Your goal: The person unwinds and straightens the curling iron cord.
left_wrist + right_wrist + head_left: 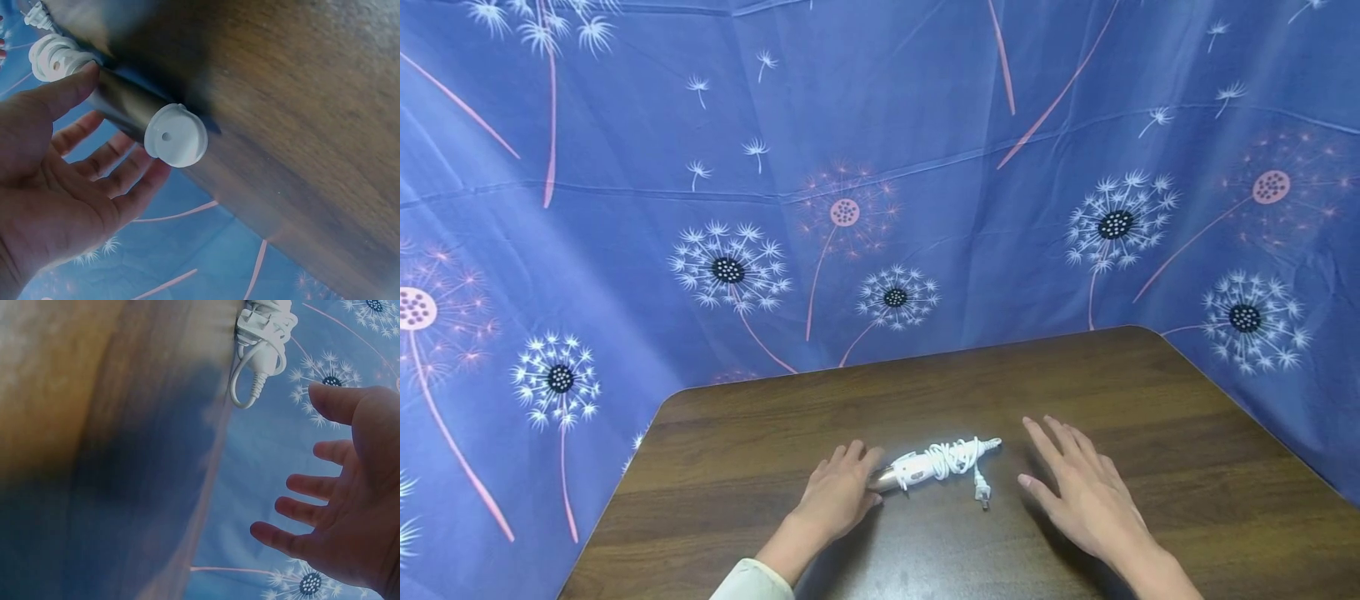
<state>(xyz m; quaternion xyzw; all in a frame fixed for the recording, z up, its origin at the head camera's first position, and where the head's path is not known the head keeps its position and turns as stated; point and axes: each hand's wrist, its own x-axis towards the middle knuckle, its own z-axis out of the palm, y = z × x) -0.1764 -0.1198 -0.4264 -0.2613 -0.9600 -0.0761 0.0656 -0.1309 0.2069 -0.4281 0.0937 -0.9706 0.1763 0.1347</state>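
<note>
A curling iron (917, 468) with a white handle and a shiny metallic barrel lies on the brown wooden table. Its white cord (953, 457) is wound round the handle, and the plug (982, 492) hangs off beside it. At the barrel end my left hand (837, 492) holds it, thumb on one side and fingers on the other. The left wrist view shows the barrel (128, 103) and its round white end cap (178, 136). To the right, apart from the plug and cord, my right hand (1086, 500) is spread with nothing in it.
The wooden table (1000, 383) has rounded far corners. Behind it and along both sides hangs a blue cloth (925, 208) printed with dandelions.
</note>
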